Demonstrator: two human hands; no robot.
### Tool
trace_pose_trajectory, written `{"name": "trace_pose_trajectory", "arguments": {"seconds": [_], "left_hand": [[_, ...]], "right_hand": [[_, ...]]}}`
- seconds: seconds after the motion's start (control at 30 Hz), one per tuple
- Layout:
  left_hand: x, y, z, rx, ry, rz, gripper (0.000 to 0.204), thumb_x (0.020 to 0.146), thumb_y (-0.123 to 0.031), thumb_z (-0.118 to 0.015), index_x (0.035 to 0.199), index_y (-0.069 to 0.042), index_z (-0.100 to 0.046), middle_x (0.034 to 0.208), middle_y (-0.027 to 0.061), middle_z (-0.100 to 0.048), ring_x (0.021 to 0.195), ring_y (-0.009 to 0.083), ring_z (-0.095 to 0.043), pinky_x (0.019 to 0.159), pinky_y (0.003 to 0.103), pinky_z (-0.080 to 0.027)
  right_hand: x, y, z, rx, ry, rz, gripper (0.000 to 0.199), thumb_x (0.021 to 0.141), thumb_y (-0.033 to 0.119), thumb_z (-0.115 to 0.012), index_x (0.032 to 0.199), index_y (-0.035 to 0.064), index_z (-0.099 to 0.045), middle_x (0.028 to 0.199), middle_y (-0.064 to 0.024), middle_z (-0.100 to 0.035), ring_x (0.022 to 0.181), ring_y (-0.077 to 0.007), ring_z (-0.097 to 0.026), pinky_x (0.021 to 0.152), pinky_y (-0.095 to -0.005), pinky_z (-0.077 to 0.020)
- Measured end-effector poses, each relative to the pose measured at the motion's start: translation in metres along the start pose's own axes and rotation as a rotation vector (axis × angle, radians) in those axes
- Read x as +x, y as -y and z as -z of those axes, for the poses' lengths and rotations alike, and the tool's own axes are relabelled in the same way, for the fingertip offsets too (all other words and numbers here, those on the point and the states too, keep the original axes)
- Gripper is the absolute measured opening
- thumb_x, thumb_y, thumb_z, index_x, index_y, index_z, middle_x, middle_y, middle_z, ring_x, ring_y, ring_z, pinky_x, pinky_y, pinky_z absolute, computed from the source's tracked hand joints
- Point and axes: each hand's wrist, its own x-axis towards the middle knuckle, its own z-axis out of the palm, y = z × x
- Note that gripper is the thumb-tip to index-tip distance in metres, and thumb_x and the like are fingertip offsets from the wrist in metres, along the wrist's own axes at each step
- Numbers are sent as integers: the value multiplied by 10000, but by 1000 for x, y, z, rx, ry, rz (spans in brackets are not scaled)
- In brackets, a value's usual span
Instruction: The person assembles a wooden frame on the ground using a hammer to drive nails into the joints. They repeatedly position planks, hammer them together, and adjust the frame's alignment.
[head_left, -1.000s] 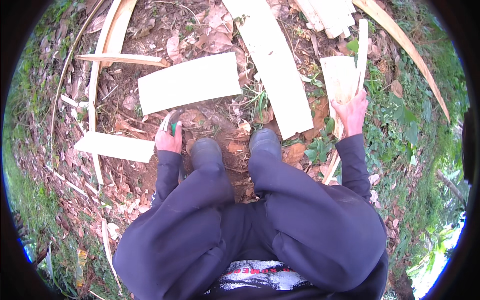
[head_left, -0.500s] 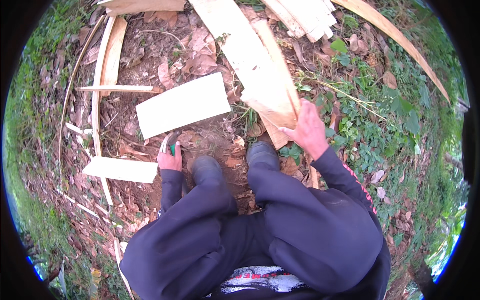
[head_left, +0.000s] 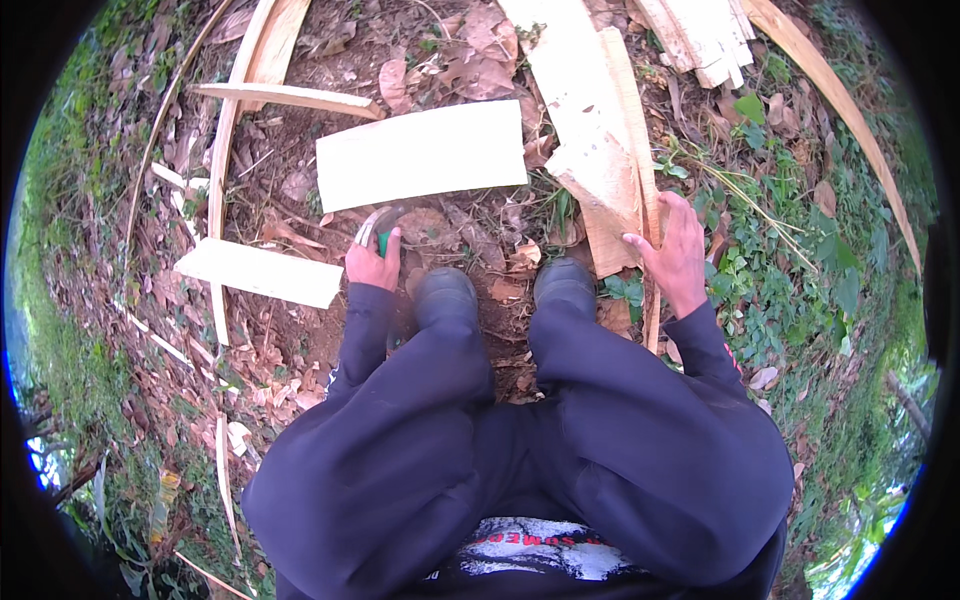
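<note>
My left hand (head_left: 372, 264) is closed around a tool with a green part (head_left: 383, 242); its kind is mostly hidden by my fingers. Just beyond that hand lies a pale rectangular board (head_left: 425, 155), flat on the soil. My right hand (head_left: 678, 262) is open, thumb and fingers apart, at the right edge of a narrow wooden strip (head_left: 640, 130). Whether the thumb touches the strip I cannot tell. Left of the strip, a long pale plank (head_left: 585, 100) runs away from me, and a shorter wooden piece (head_left: 608, 228) shows under its near end.
A small pale board (head_left: 262, 272) lies across a long thin strip (head_left: 220, 180) at the left. Split boards (head_left: 697, 40) are stacked at the far right, near a curved strip (head_left: 850, 110). My boots (head_left: 445, 298) stand on leaf-strewn soil; green weeds (head_left: 765, 270) grow at the right.
My right hand has let go of the wood at the near end of the long plank and opened beside it. My left hand keeps its grip on the tool. The whole view has shifted.
</note>
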Motion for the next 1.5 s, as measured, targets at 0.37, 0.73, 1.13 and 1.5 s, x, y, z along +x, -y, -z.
{"name": "trace_pose_trajectory", "arguments": {"seconds": [0.37, 0.73, 1.13, 1.5], "left_hand": [[-1, 12, -7, -16, -78, -56, 392, 921, -309, -637, 1161, 1, -643, 1046, 235, -672, 934, 414, -643, 811, 452, -512], [-1, 16, -4, 28, -82, -3, 369, 914, -297, -653, 1083, 30, -636, 976, 257, -667, 927, 446, -631, 797, 477, -502], [-1, 36, -9, 236, -19, 71, 504, 929, -421, -612, 893, 80, -566, 807, 298, -602, 752, 488, -577, 683, 530, -442], [6, 40, 6, 231, 166, 125, 352, 940, -345, -593, 955, -4, -504, 729, 270, -597, 714, 490, -591, 637, 553, -420]], "right_hand": [[-9, -15, -3, -54, -22, -99, 1054, 702, 251, -846, 1523, 93, -204, 1218, -223, -445, 1132, -391, -461, 984, -527, -381], [1, -16, 10, -38, -104, -14, 936, 709, 314, -824, 1435, 39, -302, 1199, -216, -464, 1126, -377, -479, 993, -502, -382], [5, 25, 0, -78, -180, -10, 804, 755, 398, -771, 1388, 70, -398, 1229, -199, -426, 1190, -411, -422, 1075, -622, -258], [-112, 2, -12, 259, -153, -209, 379, 852, 307, -704, 1055, 11, -581, 979, -140, -571, 913, -333, -581, 799, -412, -486]]}}
